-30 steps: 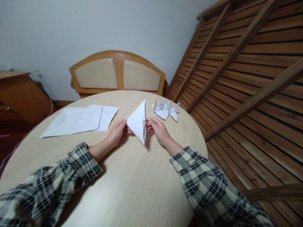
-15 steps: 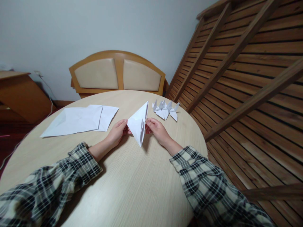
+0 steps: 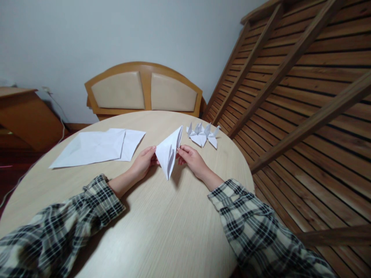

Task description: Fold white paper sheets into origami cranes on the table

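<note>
Both hands, left hand point(image 3: 142, 162) and right hand point(image 3: 191, 159), pinch my folded paper point(image 3: 168, 152); long axis runs away-right, near tip down.

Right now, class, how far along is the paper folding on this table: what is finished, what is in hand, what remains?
Done: folded paper cranes sit in a cluster at the far right of the round table. In hand: the left hand and right hand pinch a half-folded white sheet, creased into a pointed shape, not yet a crane. Left: flat sheets lie unfolded at the far left.
</note>
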A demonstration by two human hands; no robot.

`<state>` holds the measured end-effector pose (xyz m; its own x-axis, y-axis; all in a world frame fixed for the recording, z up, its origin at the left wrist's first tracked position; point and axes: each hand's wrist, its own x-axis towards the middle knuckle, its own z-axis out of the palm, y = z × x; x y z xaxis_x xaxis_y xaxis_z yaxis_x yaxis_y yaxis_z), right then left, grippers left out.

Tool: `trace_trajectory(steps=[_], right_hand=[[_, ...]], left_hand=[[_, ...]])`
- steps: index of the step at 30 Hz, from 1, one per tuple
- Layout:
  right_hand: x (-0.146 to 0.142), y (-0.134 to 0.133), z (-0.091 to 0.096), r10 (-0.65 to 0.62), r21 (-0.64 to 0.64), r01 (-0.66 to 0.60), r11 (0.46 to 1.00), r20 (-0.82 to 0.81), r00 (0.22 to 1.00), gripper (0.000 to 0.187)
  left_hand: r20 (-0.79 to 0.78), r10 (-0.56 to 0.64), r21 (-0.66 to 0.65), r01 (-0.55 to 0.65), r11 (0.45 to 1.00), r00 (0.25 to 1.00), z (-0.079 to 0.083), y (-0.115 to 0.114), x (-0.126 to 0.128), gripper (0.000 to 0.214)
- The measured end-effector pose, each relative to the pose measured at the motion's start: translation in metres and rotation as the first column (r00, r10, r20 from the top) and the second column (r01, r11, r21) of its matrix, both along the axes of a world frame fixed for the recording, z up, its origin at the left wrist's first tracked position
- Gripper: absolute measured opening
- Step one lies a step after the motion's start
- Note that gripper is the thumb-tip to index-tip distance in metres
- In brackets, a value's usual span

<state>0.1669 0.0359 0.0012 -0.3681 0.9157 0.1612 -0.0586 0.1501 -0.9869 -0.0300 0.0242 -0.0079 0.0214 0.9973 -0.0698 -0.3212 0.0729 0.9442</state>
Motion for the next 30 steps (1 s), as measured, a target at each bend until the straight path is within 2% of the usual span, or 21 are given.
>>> trace_trajectory(steps=[4, 7, 11, 16, 21, 24, 30], right_hand=[[0.0, 0.0, -0.001, -0.011, -0.009, 0.011, 1.0, 0.015, 1.0, 0.015], [-0.001, 0.0, -0.002, -0.029, -0.005, 0.029, 1.0, 0.033, 0.999, 0.009], [-0.001, 0.003, -0.007, -0.044, 0.007, 0.043, 0.999, 0.019, 0.999, 0.014], [0.0, 0.006, -0.015, -0.1, 0.061, 0.098, 0.993, 0.035, 0.994, 0.022], [-0.001, 0.003, -0.015, -0.024, 0.086, 0.02, 0.996, 0.05, 0.998, 0.026], [-0.001, 0.0, -0.013, 0.032, 0.108, -0.039, 0.993, 0.067, 0.997, 0.026], [0.0, -0.003, -0.012, 0.069, 0.143, -0.08, 0.986, 0.075, 0.995, 0.024]], left_hand=[[-0.003, -0.021, 0.004, 0.021, 1.0, 1.0, 0.003, -0.003, 0.001, 0.021], [-0.042, -0.064, 0.054, 0.067, 0.996, 0.997, 0.001, -0.003, 0.001, 0.024], [-0.127, -0.109, 0.129, 0.126, 0.984, 0.986, -0.004, -0.002, 0.0, 0.029], [-0.272, -0.115, 0.162, 0.163, 0.973, 0.955, -0.003, -0.005, 0.0, 0.033], [-0.35, -0.151, 0.183, 0.225, 0.957, 0.925, 0.001, -0.008, 0.001, 0.034], [-0.34, -0.144, 0.177, 0.214, 0.961, 0.929, 0.003, -0.008, 0.001, 0.034], [-0.317, -0.118, 0.188, 0.184, 0.965, 0.941, 0.0, -0.006, 0.001, 0.034]])
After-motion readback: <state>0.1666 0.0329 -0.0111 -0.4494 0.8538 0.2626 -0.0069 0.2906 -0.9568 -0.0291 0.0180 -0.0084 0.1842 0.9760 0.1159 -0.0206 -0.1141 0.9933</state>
